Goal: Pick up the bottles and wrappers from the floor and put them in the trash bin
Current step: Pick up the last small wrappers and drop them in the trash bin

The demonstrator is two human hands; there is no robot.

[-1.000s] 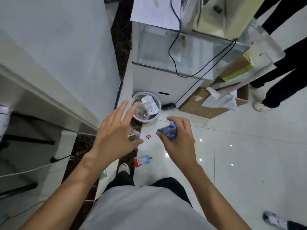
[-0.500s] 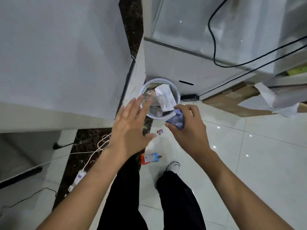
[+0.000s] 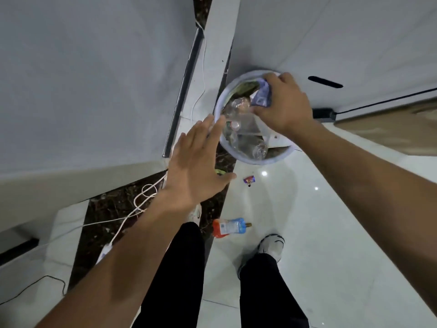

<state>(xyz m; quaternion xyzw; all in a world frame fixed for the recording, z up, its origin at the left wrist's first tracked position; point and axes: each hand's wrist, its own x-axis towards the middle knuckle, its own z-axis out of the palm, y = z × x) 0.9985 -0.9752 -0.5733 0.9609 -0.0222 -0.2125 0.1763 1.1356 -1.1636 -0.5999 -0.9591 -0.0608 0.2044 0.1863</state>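
Note:
A round white trash bin stands on the floor against a white cabinet, with clear plastic bottles and paper inside. My right hand is over the bin's mouth and grips a crumpled blue wrapper. My left hand hovers with fingers straight just left of the bin's rim, holding nothing. On the tiles below the bin lie a small purple wrapper and a red-and-blue drink pouch. A green scrap peeks from under my left hand.
A white cabinet is behind the bin, a white desk panel to its left. White cables trail over a dark floor strip. A black adapter sits right of the bin. My legs and white shoe are below.
My right hand has carried the blue wrapper forward from beside the bin to over its mouth. The view has come closer to the bin, and my left hand stays by the rim.

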